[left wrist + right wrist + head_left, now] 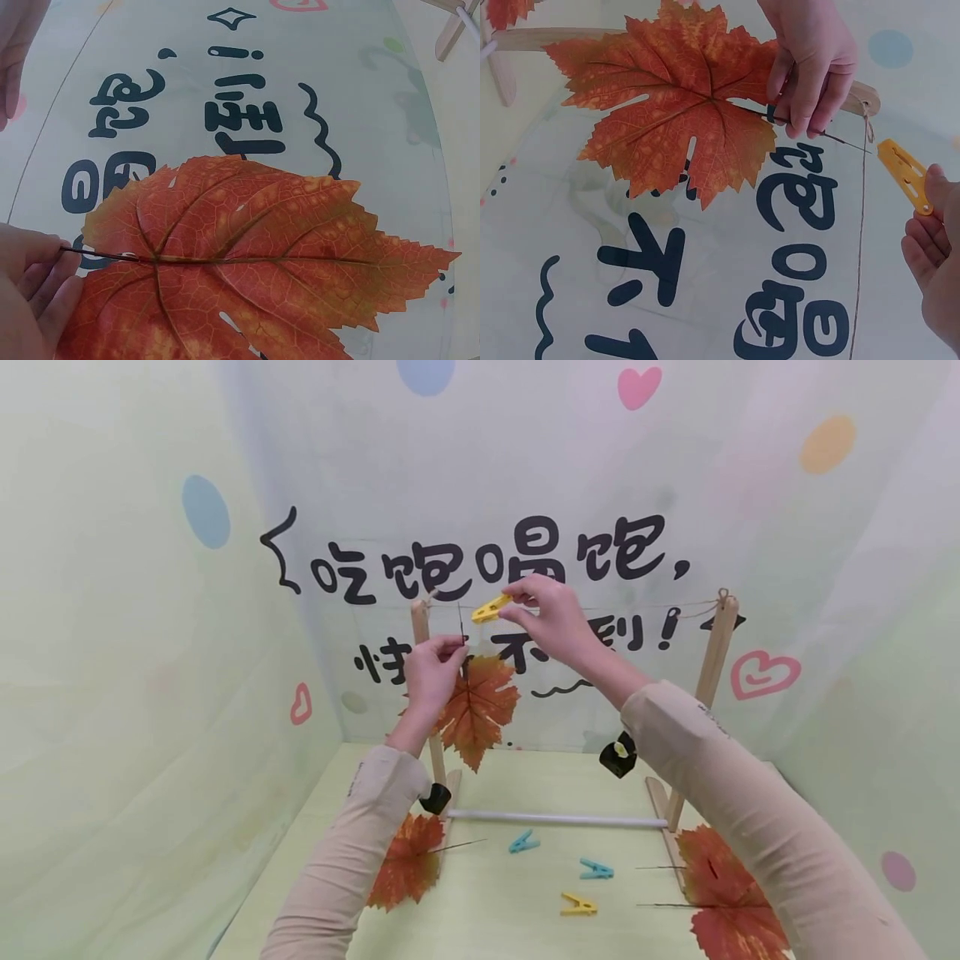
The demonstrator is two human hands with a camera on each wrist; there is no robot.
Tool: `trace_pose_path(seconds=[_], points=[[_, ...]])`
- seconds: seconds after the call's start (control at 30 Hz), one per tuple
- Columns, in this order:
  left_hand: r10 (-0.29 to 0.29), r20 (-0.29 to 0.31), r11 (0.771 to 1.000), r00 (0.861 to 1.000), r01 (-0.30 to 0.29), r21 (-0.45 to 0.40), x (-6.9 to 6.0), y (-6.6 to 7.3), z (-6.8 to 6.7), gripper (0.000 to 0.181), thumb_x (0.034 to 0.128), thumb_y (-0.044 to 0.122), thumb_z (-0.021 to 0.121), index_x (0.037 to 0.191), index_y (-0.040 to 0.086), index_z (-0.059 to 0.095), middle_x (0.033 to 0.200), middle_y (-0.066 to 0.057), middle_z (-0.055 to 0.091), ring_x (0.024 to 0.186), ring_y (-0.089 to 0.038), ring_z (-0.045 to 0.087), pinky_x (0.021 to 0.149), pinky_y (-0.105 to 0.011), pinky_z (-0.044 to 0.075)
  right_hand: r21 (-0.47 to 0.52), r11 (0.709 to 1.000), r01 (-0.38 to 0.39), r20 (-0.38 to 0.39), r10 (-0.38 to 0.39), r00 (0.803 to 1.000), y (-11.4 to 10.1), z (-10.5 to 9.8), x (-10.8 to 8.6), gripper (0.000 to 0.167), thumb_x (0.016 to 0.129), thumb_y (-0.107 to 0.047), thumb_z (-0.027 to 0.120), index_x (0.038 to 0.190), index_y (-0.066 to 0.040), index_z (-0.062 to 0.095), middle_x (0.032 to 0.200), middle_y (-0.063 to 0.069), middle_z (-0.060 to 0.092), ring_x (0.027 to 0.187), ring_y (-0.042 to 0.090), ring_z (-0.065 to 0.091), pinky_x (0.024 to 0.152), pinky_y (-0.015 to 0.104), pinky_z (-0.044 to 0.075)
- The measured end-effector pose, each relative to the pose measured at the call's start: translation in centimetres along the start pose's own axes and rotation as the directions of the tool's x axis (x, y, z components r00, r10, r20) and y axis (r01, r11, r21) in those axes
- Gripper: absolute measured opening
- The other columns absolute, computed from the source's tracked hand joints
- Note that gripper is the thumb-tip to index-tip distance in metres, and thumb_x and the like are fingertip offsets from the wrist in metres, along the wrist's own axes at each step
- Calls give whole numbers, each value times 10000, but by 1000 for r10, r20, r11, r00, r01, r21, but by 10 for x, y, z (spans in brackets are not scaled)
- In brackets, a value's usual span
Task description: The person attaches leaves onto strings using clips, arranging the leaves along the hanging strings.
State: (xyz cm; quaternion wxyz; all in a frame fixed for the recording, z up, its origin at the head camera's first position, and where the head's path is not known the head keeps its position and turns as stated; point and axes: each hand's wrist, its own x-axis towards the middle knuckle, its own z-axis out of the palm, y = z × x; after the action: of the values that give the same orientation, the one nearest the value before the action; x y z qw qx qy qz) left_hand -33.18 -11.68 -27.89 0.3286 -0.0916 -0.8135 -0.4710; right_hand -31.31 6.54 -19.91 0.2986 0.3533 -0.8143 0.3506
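My left hand (435, 672) pinches the thin dark stem of an orange-red maple leaf (480, 706), which hangs below the fingers. The stem's tip reaches up to the twine (862, 225) strung between two wooden posts. In my right hand (551, 618) is a yellow clothespin (491, 608), pinched between thumb and fingers, its nose toward the stem tip and the twine. The right wrist view shows the clothespin (905, 176) just beside the twine, apart from the stem. The left wrist view shows the leaf (225, 255) large, with the stem between thumb and fingers.
A left post (422, 622) and a right post (716, 652) hold the twine; a white rod (558, 818) joins their feet. On the table lie blue clothespins (523, 841), a yellow clothespin (578, 904) and more maple leaves (408, 864). Black objects (618, 757) sit near the frame.
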Motion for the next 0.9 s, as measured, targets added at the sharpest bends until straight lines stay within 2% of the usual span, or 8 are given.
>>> trace_pose_path(seconds=[0.27,0.57,0.9], points=[[27,-4,999,1000,-27,27,1,2,2,146,830,110,656,933,17,701,872,-97,696,748,-189,654,655,-302,521,-19,1000,-21,-89,20,996,6,2,6,219,787,-67,686,973,45,657,949,129,654,857,205,616,762,256,497],[31,-16,999,999,-31,37,-1,5,6,145,833,114,654,934,19,695,865,-92,695,732,-191,649,666,-304,517,-5,1000,-22,-121,22,992,9,8,12,198,772,-54,697,940,49,676,913,142,670,809,210,633,710,260,510],[30,-29,1000,999,-30,2,-1,4,8,132,828,95,657,927,16,694,868,-105,692,733,-196,647,673,-302,519,-17,999,-41,-159,38,987,11,16,19,182,775,-75,695,915,41,678,889,138,674,761,201,624,683,251,499]])
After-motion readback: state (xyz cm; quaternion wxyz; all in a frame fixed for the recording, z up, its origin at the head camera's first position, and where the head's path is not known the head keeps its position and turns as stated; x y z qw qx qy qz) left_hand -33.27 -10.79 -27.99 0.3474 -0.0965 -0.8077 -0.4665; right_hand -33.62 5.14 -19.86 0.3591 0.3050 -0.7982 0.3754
